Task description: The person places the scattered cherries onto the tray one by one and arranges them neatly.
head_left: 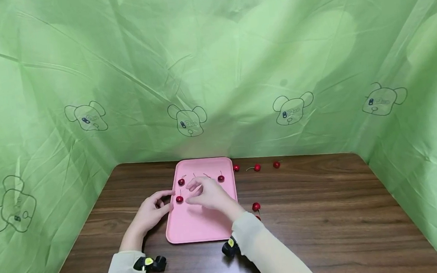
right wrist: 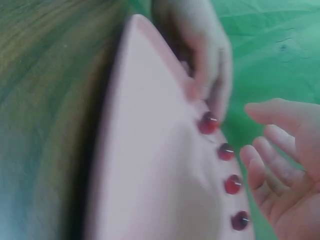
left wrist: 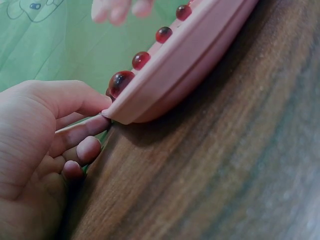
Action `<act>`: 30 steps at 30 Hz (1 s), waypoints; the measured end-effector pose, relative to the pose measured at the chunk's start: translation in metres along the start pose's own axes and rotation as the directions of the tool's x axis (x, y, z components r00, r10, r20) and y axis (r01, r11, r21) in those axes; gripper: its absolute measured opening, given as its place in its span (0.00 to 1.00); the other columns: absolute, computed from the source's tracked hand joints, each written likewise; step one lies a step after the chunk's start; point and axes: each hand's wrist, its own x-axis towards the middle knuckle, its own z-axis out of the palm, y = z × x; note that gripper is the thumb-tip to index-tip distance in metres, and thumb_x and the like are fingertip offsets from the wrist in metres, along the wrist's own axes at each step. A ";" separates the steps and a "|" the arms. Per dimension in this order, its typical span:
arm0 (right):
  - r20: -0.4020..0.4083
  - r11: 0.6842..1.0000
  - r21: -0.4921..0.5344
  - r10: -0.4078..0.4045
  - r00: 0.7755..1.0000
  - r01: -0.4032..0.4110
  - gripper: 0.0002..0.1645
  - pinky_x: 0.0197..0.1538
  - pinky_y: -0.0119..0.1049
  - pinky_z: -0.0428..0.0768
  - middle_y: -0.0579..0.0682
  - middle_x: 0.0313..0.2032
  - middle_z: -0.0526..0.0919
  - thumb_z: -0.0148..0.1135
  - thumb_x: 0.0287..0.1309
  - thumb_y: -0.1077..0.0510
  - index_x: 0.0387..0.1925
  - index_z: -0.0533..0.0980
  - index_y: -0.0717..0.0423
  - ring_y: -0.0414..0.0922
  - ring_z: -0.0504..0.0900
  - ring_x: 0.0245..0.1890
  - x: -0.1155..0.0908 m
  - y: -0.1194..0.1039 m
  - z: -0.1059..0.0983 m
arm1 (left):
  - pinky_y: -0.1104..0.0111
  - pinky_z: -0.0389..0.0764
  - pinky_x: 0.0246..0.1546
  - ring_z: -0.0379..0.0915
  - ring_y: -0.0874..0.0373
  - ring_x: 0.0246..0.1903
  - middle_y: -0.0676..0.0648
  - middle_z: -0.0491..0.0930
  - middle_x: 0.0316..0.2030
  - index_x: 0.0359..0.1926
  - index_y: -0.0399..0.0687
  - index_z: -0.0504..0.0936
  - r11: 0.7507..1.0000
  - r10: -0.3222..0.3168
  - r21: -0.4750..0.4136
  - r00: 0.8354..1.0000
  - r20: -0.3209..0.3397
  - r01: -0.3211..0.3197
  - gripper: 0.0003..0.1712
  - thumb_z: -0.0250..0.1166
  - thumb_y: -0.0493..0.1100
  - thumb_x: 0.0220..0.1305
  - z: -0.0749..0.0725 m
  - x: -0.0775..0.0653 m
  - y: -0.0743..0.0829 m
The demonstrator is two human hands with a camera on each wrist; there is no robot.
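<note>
A pink tray [head_left: 195, 229] lies on the table with several red cherries on it. One cherry [head_left: 179, 199] sits near its left edge. Behind it runs a row, with a cherry [head_left: 181, 182] at the left end and another cherry [head_left: 221, 178] at the right; between them stems show past my right hand. My left hand [head_left: 151, 211] pinches the tray's left rim between thumb and finger, clearest in the left wrist view. Over the tray, my right hand [head_left: 209, 193] hovers with parted, gently bent fingers and holds nothing. The right wrist view shows those fingers [right wrist: 270, 112] apart from the cherries.
Three cherries lie on the brown wooden table [head_left: 326, 213] by the tray's back right corner, among them a cherry [head_left: 257, 167] with its stem leftward. Right of the tray are a cherry [head_left: 256, 206] and one partly behind my right sleeve. Green cloth [head_left: 236, 74] surrounds the table.
</note>
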 end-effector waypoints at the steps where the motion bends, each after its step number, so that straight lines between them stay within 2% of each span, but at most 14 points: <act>1: 0.000 1.000 0.002 -0.007 1.000 0.007 0.24 0.46 0.34 0.85 0.49 0.51 0.89 0.82 0.60 0.58 0.56 0.85 0.54 0.38 0.86 0.41 -0.002 -0.001 -0.006 | 0.67 0.74 0.35 0.73 0.57 0.32 0.49 0.78 0.31 0.64 0.48 0.87 1.000 -0.005 -0.001 1.000 0.001 0.005 0.24 0.76 0.36 0.68 0.000 0.000 0.000; 9: -0.008 0.994 0.067 -0.091 0.996 0.091 0.26 0.50 0.39 0.85 0.55 0.53 0.89 0.82 0.60 0.56 0.58 0.85 0.59 0.50 0.88 0.46 -0.023 -0.002 -0.056 | 0.67 0.73 0.35 0.72 0.56 0.33 0.48 0.77 0.31 0.64 0.48 0.87 1.000 -0.020 -0.018 1.000 -0.008 0.020 0.24 0.75 0.37 0.69 -0.003 -0.002 0.001; 16: -0.071 0.994 0.010 -0.109 0.991 0.110 0.22 0.46 0.40 0.84 0.56 0.50 0.90 0.81 0.62 0.57 0.56 0.86 0.56 0.46 0.88 0.42 -0.054 0.010 -0.095 | 0.67 0.73 0.35 0.72 0.56 0.33 0.48 0.78 0.33 0.65 0.48 0.87 0.999 -0.029 -0.035 1.000 0.009 0.030 0.25 0.75 0.38 0.69 0.000 -0.002 0.002; 21: -0.087 0.996 0.040 -0.078 0.993 0.082 0.20 0.43 0.37 0.82 0.58 0.49 0.89 0.80 0.63 0.57 0.55 0.86 0.54 0.46 0.86 0.42 -0.073 0.025 -0.109 | 0.67 0.73 0.34 0.72 0.57 0.32 0.48 0.77 0.31 0.65 0.49 0.87 0.999 -0.027 -0.033 1.000 -0.003 0.027 0.24 0.76 0.37 0.69 -0.001 -0.003 0.002; 23: -0.090 0.996 0.056 -0.061 0.994 0.067 0.20 0.44 0.37 0.83 0.59 0.49 0.89 0.80 0.63 0.58 0.55 0.86 0.57 0.47 0.87 0.43 -0.080 0.030 -0.114 | 0.68 0.73 0.34 0.72 0.57 0.32 0.48 0.77 0.31 0.65 0.49 0.87 0.999 -0.023 -0.031 1.000 -0.005 0.023 0.24 0.76 0.37 0.68 0.000 -0.003 0.001; 28: -0.117 0.999 0.014 -0.046 0.992 0.048 0.22 0.46 0.38 0.83 0.58 0.49 0.89 0.80 0.63 0.57 0.56 0.85 0.60 0.45 0.87 0.44 -0.101 0.044 -0.126 | 0.68 0.73 0.34 0.72 0.57 0.33 0.48 0.77 0.32 0.65 0.48 0.87 0.999 -0.016 -0.028 1.000 -0.002 0.015 0.24 0.75 0.37 0.68 0.001 -0.002 0.000; 30: -0.135 0.999 0.005 -0.041 0.990 0.042 0.21 0.46 0.38 0.83 0.58 0.49 0.90 0.80 0.63 0.56 0.55 0.85 0.58 0.45 0.88 0.45 -0.108 0.050 -0.131 | 0.67 0.73 0.34 0.72 0.57 0.33 0.48 0.77 0.32 0.65 0.48 0.87 1.000 -0.017 -0.025 1.000 -0.003 0.017 0.24 0.75 0.37 0.69 0.001 -0.001 0.001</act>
